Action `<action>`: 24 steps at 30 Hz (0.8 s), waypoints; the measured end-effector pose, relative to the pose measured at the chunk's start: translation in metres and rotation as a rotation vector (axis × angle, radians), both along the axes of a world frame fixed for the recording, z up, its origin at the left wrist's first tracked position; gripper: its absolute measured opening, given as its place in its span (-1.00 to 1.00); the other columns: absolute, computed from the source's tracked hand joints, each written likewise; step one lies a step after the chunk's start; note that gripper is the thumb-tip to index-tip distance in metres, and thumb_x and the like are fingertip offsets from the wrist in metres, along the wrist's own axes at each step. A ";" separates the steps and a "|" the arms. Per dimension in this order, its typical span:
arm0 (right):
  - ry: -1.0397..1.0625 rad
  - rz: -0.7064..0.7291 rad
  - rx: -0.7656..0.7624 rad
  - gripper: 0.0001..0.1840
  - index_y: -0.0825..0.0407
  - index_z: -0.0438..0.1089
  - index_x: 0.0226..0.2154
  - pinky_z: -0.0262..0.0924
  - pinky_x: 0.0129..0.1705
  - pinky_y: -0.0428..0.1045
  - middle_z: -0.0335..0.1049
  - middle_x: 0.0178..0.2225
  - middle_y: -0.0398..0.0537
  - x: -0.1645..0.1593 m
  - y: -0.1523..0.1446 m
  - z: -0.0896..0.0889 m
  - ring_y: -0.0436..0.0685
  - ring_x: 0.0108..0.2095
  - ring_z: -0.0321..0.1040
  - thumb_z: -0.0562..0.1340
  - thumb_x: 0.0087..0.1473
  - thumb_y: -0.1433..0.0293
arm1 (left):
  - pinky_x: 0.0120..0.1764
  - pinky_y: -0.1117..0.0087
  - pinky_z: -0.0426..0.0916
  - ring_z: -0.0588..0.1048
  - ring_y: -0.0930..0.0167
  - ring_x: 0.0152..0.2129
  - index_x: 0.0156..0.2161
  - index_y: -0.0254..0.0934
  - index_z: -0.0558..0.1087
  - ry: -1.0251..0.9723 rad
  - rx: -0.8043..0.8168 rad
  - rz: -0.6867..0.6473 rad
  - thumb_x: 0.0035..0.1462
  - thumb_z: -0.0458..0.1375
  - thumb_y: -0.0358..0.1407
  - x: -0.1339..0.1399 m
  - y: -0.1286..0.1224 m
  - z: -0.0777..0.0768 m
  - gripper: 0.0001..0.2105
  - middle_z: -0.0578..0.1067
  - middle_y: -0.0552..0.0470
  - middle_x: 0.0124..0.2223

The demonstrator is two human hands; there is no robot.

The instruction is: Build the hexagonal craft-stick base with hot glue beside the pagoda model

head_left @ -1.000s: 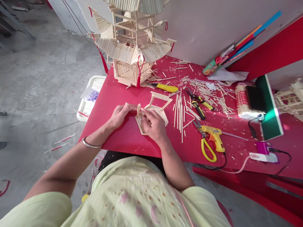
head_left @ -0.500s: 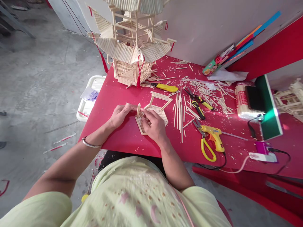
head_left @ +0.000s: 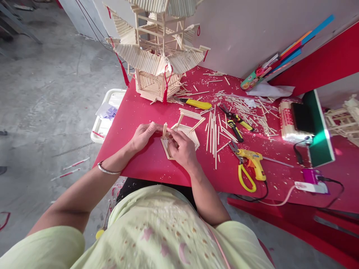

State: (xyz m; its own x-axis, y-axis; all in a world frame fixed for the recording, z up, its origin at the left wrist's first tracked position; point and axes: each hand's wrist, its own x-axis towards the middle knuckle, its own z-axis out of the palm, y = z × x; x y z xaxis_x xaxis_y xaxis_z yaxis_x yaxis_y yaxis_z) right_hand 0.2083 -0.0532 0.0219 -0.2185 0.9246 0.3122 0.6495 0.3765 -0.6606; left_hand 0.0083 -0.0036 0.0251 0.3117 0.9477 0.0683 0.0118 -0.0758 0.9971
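The fingers of your left hand (head_left: 143, 136) lie close together, with the thumb along the forefinger and the tips reaching a short upright stick post (head_left: 165, 130). Your right hand (head_left: 183, 150) comes from the other side, thumb and fingers bent, the forefinger's tip at or just beside the same post; you cannot tell from this angle whether either hand pinches it or only steadies it. The post stands at the left corner of a small six-sided stick frame (head_left: 185, 130), which sits flat on the table right below your right hand, partly hidden by it.

Between your left wrist and the table's left edge you have bare red surface; the near edge runs just in front of your shirt (head_left: 159, 224). To your right, loose sticks (head_left: 213, 136) lie near the frame, then cutters (head_left: 235, 130), yellow-handled scissors (head_left: 240, 175) and a glue gun (head_left: 254, 161). Beyond the frame lies a yellow knife (head_left: 199, 104), close to the tall stick pagoda (head_left: 159, 61).

The red table (head_left: 134, 160) is strewn with chips on its far and right parts. A pale wall (head_left: 224, 37) rises behind it, and a white tray (head_left: 97, 129) sits lower on your left, above grey concrete floor (head_left: 56, 93).
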 end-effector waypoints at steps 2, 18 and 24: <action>-0.005 -0.003 -0.003 -0.45 -0.12 0.38 0.25 0.43 -0.06 0.01 0.53 -0.04 -0.02 0.000 0.000 0.000 0.16 -0.09 0.49 0.18 0.23 0.50 | 0.12 0.17 0.46 0.63 0.12 -0.07 -0.22 -0.29 0.71 -0.002 -0.023 0.010 0.20 0.03 0.33 0.000 0.000 0.002 -0.29 0.69 -0.19 -0.11; -0.048 -0.001 -0.014 -0.41 -0.12 0.36 0.26 0.41 -0.05 0.02 0.53 -0.07 -0.02 -0.001 0.000 0.000 0.18 -0.09 0.48 0.19 0.20 0.51 | 0.06 0.18 0.49 0.65 0.17 -0.14 -0.23 -0.29 0.71 -0.005 0.012 -0.015 0.26 0.00 0.29 0.002 -0.001 0.004 -0.31 0.69 -0.18 -0.12; -0.029 0.003 -0.015 -0.44 -0.12 0.36 0.26 0.42 -0.05 0.02 0.53 -0.07 -0.02 -0.001 0.000 0.002 0.17 -0.09 0.49 0.18 0.23 0.50 | 0.05 0.20 0.49 0.65 0.18 -0.16 -0.24 -0.30 0.71 -0.015 0.005 -0.013 0.25 0.02 0.30 0.002 -0.001 0.005 -0.31 0.69 -0.19 -0.13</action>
State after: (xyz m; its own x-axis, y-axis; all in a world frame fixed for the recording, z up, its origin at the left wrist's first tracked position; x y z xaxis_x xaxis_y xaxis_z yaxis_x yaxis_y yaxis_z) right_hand 0.2074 -0.0534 0.0239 -0.2297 0.9285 0.2919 0.6671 0.3686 -0.6474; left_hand 0.0107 -0.0046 0.0299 0.3231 0.9432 0.0776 -0.0038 -0.0807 0.9967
